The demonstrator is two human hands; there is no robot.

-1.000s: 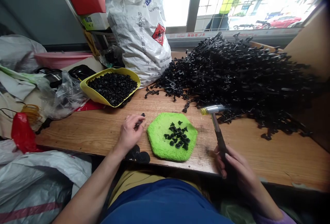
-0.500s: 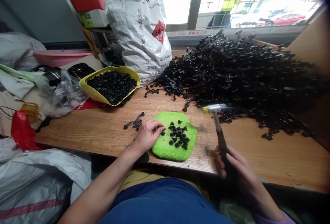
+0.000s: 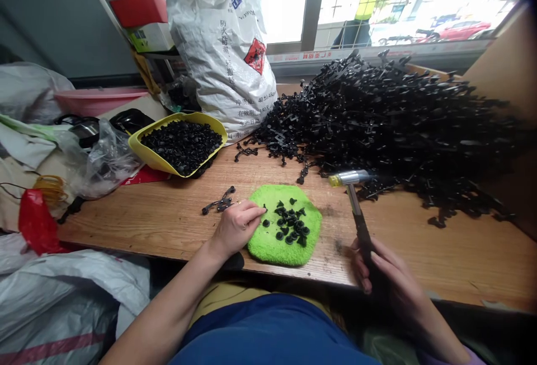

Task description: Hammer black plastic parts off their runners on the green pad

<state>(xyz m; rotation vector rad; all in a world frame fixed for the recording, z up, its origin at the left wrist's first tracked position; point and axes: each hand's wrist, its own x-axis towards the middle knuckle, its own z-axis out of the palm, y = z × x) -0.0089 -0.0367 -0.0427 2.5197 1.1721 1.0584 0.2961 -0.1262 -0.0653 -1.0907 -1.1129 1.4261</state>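
My left hand [image 3: 238, 225] is over the left edge of a green fuzzy pad [image 3: 266, 247], its thumb and forefinger pinched on a small black plug [image 3: 265, 208]. A single black piece [image 3: 266, 223] lies just below those fingertips. Several more small black plugs [image 3: 291, 222] sit in a loose cluster on the middle of the pad. To the right, my right hand [image 3: 384, 270] is wrapped round the dark handle of a hammer [image 3: 351, 177]. The hammer has a silver head with a yellow face and is held up, its head left of the handle's top.
Behind the pad, a large heap of black joined parts [image 3: 377, 113] covers the back right of the wooden table [image 3: 159, 225]. A yellow scoop [image 3: 146, 155] full of small black pieces stands left, before a white sack [image 3: 210, 74]. A few joined parts [image 3: 218, 201] lie left of the pad.
My left hand has shifted slightly down and left, and the small plug now stands up at its fingertips. The hammer in my right hand has hardly moved.
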